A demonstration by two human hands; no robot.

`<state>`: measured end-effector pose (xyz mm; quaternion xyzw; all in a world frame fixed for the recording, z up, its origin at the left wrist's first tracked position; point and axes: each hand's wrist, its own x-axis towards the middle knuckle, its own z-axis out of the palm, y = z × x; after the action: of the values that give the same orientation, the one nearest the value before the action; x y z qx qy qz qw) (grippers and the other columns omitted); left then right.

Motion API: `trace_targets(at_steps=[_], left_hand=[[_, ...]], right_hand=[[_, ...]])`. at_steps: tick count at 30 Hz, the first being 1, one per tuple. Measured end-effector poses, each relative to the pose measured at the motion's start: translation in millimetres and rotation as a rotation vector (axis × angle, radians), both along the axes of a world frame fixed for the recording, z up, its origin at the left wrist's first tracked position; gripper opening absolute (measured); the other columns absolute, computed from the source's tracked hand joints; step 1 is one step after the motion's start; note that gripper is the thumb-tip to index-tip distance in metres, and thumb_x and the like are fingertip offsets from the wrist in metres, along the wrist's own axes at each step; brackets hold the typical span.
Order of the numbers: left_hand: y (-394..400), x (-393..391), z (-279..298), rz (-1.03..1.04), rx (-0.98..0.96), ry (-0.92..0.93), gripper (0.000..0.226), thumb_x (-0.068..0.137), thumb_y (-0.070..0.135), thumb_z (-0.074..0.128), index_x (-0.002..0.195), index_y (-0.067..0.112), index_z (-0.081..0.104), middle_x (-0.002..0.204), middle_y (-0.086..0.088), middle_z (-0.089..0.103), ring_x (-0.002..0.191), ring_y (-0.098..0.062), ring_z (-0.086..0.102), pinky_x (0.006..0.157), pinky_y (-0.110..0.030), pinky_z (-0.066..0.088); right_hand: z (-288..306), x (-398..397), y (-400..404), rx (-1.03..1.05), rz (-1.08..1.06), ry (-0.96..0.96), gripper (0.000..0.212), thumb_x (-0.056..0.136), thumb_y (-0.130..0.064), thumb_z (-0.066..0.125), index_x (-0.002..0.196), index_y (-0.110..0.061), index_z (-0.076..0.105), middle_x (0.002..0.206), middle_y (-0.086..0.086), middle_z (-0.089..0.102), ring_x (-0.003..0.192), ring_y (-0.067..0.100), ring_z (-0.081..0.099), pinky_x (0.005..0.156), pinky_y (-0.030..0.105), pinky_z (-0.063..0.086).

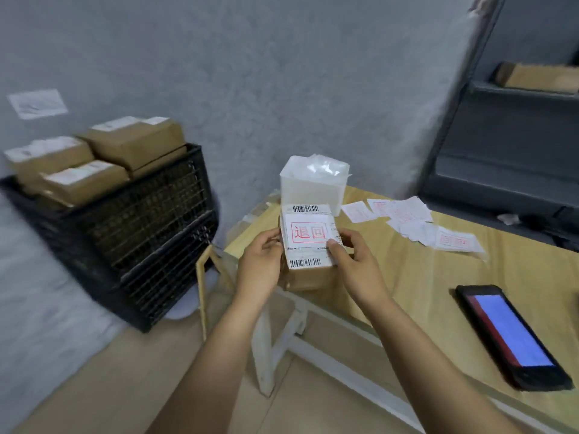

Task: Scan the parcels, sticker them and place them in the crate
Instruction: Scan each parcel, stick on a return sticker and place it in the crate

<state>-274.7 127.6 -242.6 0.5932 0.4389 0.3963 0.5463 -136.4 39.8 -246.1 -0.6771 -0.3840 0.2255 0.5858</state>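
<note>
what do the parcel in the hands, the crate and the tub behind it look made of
Parcel: brown cardboard, matte, with a white paper label stamped in red.
Crate: black plastic by the look, with moulded lattice walls.
Tub: translucent white plastic, slightly glossy, probably thin.

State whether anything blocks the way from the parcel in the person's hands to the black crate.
Nothing visible blocks the way: the parcel is held over the table corner, and the crate sits to its left. Parcels already pile above its rim.
</note>
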Motion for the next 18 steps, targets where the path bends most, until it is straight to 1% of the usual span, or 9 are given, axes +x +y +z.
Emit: trace_targets(at_steps=[2,4,6,8,9,12,15,16,18], left_hand=[[15.2,-30.7,-2.9,0.065,-0.023,-0.015,0.025,0.095,0.015,0.05,0.107,0.029,0.066,0.109,-0.001,0.071,0.099,-0.015,0.067,0.09,-0.043,0.054],[32.8,-60.6,-7.1,0.149,-0.05,-0.026,0.021,0.093,0.015,0.052,0.106,0.024,0.067,0.106,-0.002,0.072,0.097,-0.018,0.068,0.089,-0.046,0.054],[51.6,-89.7,-9.7,0.221,-0.073,-0.042,0.015,0.092,0.017,0.054,0.099,0.023,0.066,0.101,-0.004,0.072,0.091,-0.019,0.07,0.086,-0.047,0.055],[72.7,-117.5,-11.4,0.268,-0.072,-0.058,0.013,0.093,0.015,0.053,0.094,0.022,0.064,0.1,-0.007,0.072,0.081,-0.013,0.07,0.08,-0.041,0.057],[84.1,-131.3,-11.6,0.285,-0.06,-0.053,0.013,0.094,0.015,0.053,0.092,0.022,0.063,0.101,-0.008,0.071,0.08,-0.012,0.07,0.078,-0.039,0.057],[123.3,-175.2,-10.4,0.314,-0.026,-0.028,0.012,0.094,0.018,0.053,0.093,0.026,0.062,0.104,-0.005,0.069,0.088,-0.012,0.067,0.08,-0.038,0.057],[168.5,-222.5,-0.1,0.329,0.025,0.028,0.011,0.095,0.023,0.053,0.095,0.031,0.06,0.106,-0.001,0.067,0.096,-0.015,0.065,0.089,-0.046,0.054],[184.1,-238.3,3.6,0.337,0.039,0.052,0.01,0.095,0.024,0.053,0.096,0.033,0.059,0.107,0.001,0.066,0.098,-0.014,0.064,0.089,-0.046,0.053],[211.9,-266.5,13.2,0.342,0.054,0.077,0.011,0.095,0.026,0.053,0.096,0.036,0.057,0.108,0.003,0.064,0.098,-0.013,0.062,0.089,-0.044,0.054]], right_hand=[[-2.7,-25.3,21.3,0.002,0.077,0.0,0.023,0.095,-0.027,0.055,0.117,-0.026,0.057,0.108,-0.018,0.063,0.092,-0.011,0.057,0.069,0.004,0.042],[-3.2,-50.9,43.2,-0.002,0.136,-0.015,0.023,0.094,-0.027,0.055,0.117,-0.027,0.057,0.109,-0.018,0.062,0.091,-0.011,0.057,0.068,0.005,0.043],[-3.3,-76.5,66.9,-0.004,0.189,-0.025,0.024,0.094,-0.028,0.055,0.118,-0.029,0.056,0.109,-0.019,0.061,0.091,-0.009,0.058,0.072,0.013,0.048],[-2.0,-102.1,93.0,-0.001,0.223,-0.028,0.027,0.094,-0.029,0.055,0.121,-0.027,0.057,0.112,-0.016,0.062,0.096,0.0,0.06,0.078,0.026,0.053],[-1.7,-114.5,107.7,0.008,0.234,-0.042,0.029,0.094,-0.03,0.055,0.123,-0.026,0.057,0.115,-0.014,0.062,0.099,0.005,0.06,0.081,0.028,0.052],[-1.4,-153.6,158.9,0.022,0.255,-0.08,0.034,0.094,-0.029,0.055,0.127,-0.025,0.059,0.122,-0.006,0.061,0.106,0.011,0.059,0.088,0.026,0.049],[3.5,-199.9,213.2,0.042,0.309,-0.063,0.026,0.094,-0.026,0.055,0.119,-0.031,0.061,0.114,-0.01,0.063,0.096,-0.001,0.061,0.073,0.007,0.045],[5.4,-215.0,231.0,0.051,0.323,-0.06,0.024,0.094,-0.025,0.056,0.115,-0.034,0.061,0.108,-0.015,0.065,0.091,-0.003,0.062,0.069,0.006,0.044],[10.9,-242.7,263.6,0.052,0.319,-0.047,0.023,0.093,-0.026,0.057,0.114,-0.036,0.058,0.104,-0.019,0.065,0.092,-0.002,0.062,0.072,0.012,0.047]])
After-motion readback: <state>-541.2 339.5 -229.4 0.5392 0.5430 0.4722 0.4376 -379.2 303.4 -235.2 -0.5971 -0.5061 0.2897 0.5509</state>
